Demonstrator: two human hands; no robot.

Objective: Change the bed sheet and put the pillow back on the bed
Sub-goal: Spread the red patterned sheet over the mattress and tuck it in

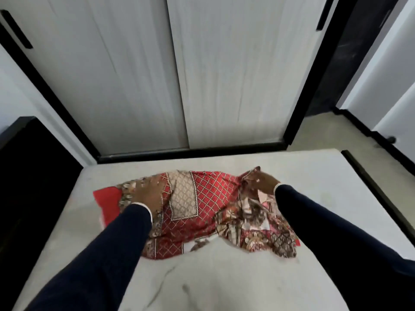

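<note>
Nearest me, the bare mattress (202, 283) is showing off-white with faint grey marks; no sheet is spread on it, so I am judging the old sheet as already off and the fresh one not yet laid out.

Toward the middle of the mattress, the red patterned sheet (202, 212) is lying in a loose bundle, running from near the left edge across to right of centre, well short of every corner. A plain red piece (105, 200) is poking out at its left end; whether that is the sheet's reverse or a separate item, I cannot tell.

My left hand (147, 191) is pressing flat on the bundle's left part, fingers spread. My right hand (263, 181) is pinching a gathered fold at the bundle's far right end, fingers curled round cloth.

Beyond the far edge, pale sliding wardrobe doors (179, 75) in a black frame are standing shut.

No pillow in view. Remaining, by my judgement: unfolding, spreading, tucking, then the pillow.
</note>
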